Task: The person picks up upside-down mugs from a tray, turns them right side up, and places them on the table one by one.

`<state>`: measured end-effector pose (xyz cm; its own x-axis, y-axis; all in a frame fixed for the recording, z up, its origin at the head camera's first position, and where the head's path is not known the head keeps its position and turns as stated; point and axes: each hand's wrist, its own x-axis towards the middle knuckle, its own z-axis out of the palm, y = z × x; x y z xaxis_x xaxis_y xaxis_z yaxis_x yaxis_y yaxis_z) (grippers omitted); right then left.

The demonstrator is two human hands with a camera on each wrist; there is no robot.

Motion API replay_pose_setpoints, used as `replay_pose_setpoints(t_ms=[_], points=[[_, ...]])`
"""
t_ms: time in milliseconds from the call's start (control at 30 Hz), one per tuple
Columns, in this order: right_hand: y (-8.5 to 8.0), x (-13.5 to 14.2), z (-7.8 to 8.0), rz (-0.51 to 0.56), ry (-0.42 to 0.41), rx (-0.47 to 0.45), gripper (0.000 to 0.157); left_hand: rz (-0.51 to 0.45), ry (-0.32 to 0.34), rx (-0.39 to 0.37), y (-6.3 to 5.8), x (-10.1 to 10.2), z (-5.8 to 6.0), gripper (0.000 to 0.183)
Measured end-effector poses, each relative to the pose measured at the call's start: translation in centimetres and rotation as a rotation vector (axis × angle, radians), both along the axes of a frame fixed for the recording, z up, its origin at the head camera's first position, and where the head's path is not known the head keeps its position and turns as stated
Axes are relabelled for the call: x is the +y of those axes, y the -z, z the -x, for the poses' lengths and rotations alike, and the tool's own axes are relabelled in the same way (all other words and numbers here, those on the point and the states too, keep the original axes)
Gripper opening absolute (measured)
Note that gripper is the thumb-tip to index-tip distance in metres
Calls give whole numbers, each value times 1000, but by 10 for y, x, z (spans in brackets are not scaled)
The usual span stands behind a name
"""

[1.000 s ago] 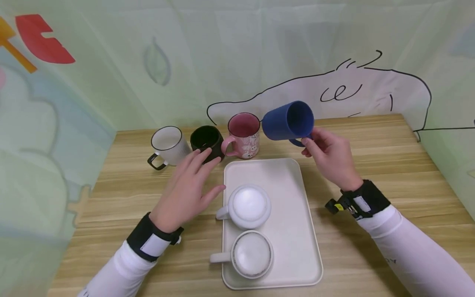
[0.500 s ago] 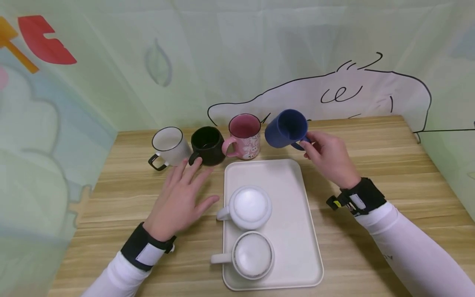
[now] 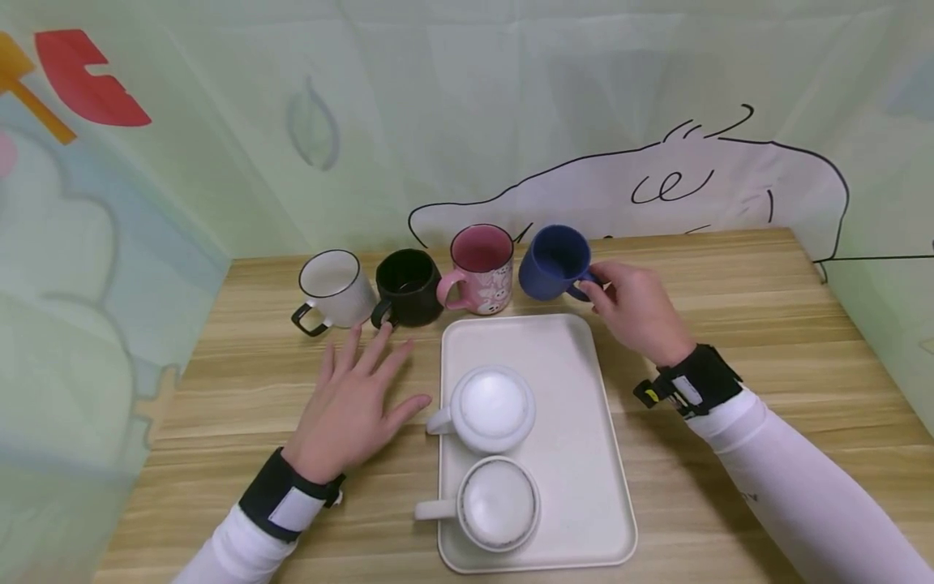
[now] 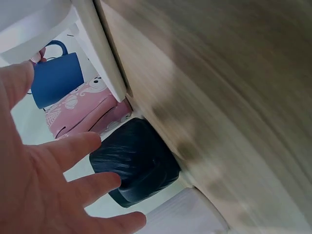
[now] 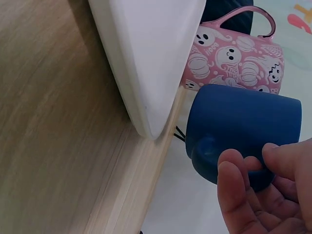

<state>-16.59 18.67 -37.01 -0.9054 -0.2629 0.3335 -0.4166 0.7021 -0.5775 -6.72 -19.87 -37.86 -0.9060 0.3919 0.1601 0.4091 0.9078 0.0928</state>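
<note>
My right hand (image 3: 642, 312) pinches the handle of a blue mug (image 3: 538, 280) between thumb and fingers. The mug leans slightly, mouth upward, just right of a pink mug (image 3: 490, 288) with white ghosts and pumpkins. Whether its base touches the table cannot be told. My left hand (image 3: 350, 414) is spread with straight fingers, palm down, and holds nothing. Its fingertips are close to the handle of a black mug (image 3: 417, 307). Left of that one stands a white mug (image 3: 352, 304) with a black rim and handle. In the right wrist view the blue mug (image 5: 243, 117) appears large.
On a pale tray (image 3: 569, 454) in front of the row, two white mugs rest upside down, the farther mug (image 3: 492, 408) and the nearer mug (image 3: 499, 503), handles pointing left. A printed cloth (image 3: 511, 105) hangs behind the wooden table (image 3: 766, 324).
My right hand has lowered the blue mug and moved it left beside the pink mug, turning it more upright. My left hand has drawn back toward me, off the black mug's front.
</note>
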Motion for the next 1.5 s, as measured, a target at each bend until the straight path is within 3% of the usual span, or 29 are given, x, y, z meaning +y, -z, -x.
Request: replay_pose_setpoints(t_ms=[600,1133,1500], points=[[4,-9,5,-92,12,-40,17,30,-64,-115,6,-4,-6,86],[7,-8,10,-108,26,-71,19,38,-70,-126,6,-5,-7,87],[3,-5,6,-77,40,-112,32,41,-84,-148,5,-5,-8,91]])
